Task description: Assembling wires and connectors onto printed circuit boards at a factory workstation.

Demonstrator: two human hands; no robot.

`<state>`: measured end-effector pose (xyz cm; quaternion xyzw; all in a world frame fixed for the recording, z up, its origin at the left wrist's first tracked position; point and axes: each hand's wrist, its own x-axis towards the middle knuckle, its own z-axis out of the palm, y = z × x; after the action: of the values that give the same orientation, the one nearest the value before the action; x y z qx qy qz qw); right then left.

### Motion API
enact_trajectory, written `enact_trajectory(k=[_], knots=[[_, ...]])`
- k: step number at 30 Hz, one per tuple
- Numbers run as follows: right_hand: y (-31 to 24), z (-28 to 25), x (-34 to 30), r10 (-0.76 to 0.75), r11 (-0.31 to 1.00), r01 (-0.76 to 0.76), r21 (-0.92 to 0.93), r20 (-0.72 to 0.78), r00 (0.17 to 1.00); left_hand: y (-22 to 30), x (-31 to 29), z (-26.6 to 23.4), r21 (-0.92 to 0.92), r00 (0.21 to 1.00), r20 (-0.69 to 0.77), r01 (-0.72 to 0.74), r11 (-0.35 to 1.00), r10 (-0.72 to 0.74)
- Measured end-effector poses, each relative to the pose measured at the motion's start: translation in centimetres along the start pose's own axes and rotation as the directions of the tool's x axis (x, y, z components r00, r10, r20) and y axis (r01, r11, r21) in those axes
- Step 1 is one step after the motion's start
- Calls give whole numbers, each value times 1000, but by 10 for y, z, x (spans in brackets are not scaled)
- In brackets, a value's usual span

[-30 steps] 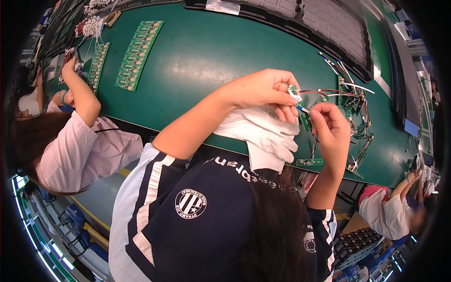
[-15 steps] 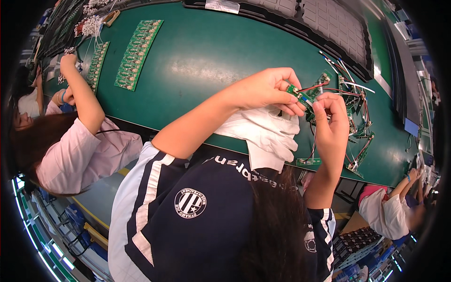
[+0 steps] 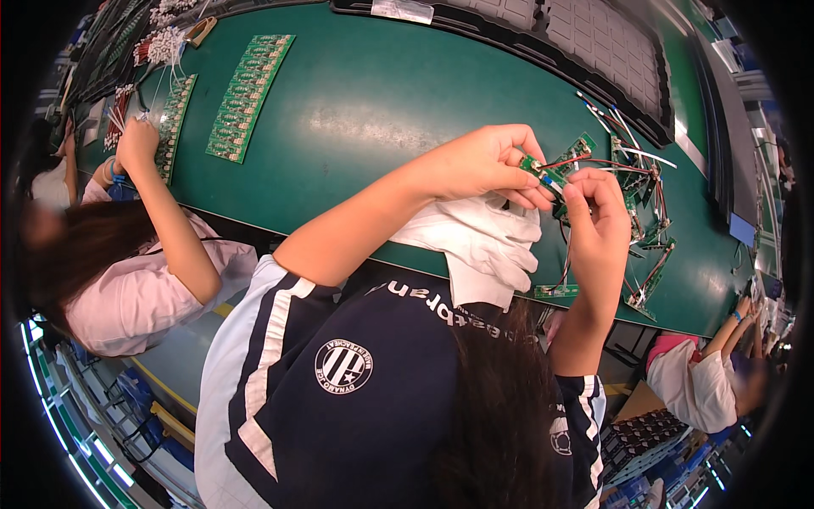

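Observation:
My left hand (image 3: pixel 500 167) pinches a small green circuit board (image 3: pixel 532 165) between thumb and fingers, above the table's near right part. Opposite it, my right hand (image 3: pixel 602 212) is closed, thumb against fingertips, on a thin wire (image 3: pixel 554 181) with a blue and white end that lies against this board. Red and dark wires run from the held board to another small board (image 3: pixel 580 153) just beyond. Behind and right of my right hand lies a tangle of wired circuit boards (image 3: pixel 642 191). A crumpled white cloth (image 3: pixel 483 237) lies beneath my left hand.
A panel of joined green circuit boards (image 3: pixel 251 97) lies on the green table (image 3: pixel 365 85), far left. Black trays (image 3: pixel 585 42) line the back edge. At the left, a co-worker's hand (image 3: pixel 137 144) is beside another panel (image 3: pixel 176 119) and wire bundles (image 3: pixel 161 47). Another person (image 3: pixel 699 382) sits right.
My hands stay almost in place, still at the board. The small wired board beyond them has turned slightly. The co-worker's raised arm at the left has come down and nearer.

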<state>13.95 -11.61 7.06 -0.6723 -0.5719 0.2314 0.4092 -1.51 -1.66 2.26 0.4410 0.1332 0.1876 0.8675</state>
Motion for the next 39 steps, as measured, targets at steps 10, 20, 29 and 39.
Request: enact_trajectory(k=[10, 20, 29, 39], knots=[[1, 1, 0, 52, 999, -52, -7, -5, 999, -2, 1, 0, 5, 1000, 8, -12, 1000, 12], [4, 3, 0, 23, 1000, -23, -3, -15, 1000, -3, 1, 0, 15, 1000, 1, 2, 1000, -2], [3, 8, 0, 23, 1000, -23, -2, -28, 999, -3, 1, 0, 2, 1000, 10, -13, 1000, 13], [2, 22, -7, -74, 996, 70, -53, -79, 994, -5, 2, 3, 204, 991, -121, -39, 978, 64]])
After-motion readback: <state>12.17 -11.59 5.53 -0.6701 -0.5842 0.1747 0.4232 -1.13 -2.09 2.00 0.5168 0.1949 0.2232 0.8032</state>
